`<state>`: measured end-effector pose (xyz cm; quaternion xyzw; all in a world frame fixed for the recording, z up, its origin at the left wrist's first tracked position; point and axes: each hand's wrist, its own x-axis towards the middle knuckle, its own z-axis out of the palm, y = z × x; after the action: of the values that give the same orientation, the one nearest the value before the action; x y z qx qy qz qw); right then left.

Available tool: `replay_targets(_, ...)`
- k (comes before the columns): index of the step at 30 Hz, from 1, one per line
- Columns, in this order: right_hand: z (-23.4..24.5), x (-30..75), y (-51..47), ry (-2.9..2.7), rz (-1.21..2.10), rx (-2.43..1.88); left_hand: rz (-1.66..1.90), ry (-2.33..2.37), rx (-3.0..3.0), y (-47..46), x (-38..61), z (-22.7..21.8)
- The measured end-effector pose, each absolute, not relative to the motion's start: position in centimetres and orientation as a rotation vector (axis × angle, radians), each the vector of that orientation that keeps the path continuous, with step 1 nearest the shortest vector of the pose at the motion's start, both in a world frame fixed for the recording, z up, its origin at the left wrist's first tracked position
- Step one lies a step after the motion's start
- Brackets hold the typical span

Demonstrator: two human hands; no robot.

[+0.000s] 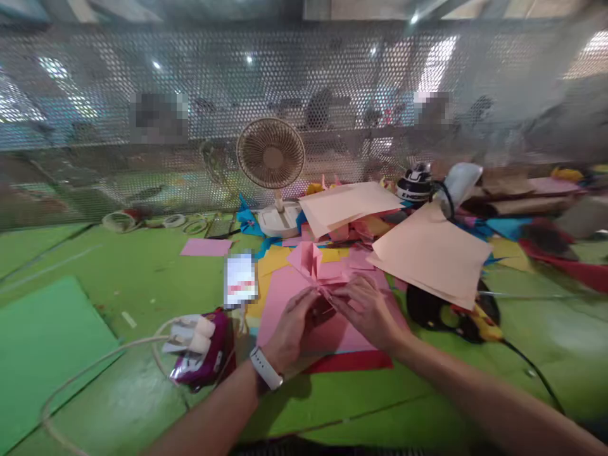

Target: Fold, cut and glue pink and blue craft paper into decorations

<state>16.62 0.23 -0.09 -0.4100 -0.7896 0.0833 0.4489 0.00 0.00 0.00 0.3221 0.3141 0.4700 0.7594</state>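
Observation:
A folded piece of pink paper (pixel 311 261) stands up in pleats just beyond my fingertips. My left hand (pixel 295 322), with a white watch band (pixel 266 368) at the wrist, pinches its near edge. From the other side my right hand (pixel 365 310) also has its fingers closed on that edge, and the fingertips of both hands nearly meet. The exact fold between the fingers is hidden. Below them lies a stack of pink sheets (pixel 280 310), with a red sheet (pixel 351 362) showing at the near side.
Left of the stack are a lit phone (pixel 240 280) and a purple power block (pixel 209 354) with white plugs and a cable. A small fan (pixel 272 155) stands behind. Peach sheets (pixel 427 247) lie at right over a black round object (pixel 422 307). Perforated mesh (pixel 199 76) rises at the back.

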Motion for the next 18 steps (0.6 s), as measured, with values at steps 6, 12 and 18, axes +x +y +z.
replay_targets(6, 0.04, 16.51, 0.16, -1.956, 0.206, -0.974, 1.052, 0.680, 0.709, 0.27, -0.03, -0.27)
replay_targets(12, 0.12, 16.59, 0.07, -1.973, 0.201, -1.001, 1.062, 0.662, 0.744, 0.14, -0.06, -0.68)
replay_targets(18, 0.33, 16.47, 0.11, -1.983, 0.194, -1.002, 1.020, 0.606, 0.799, 0.11, -0.09, -0.51)
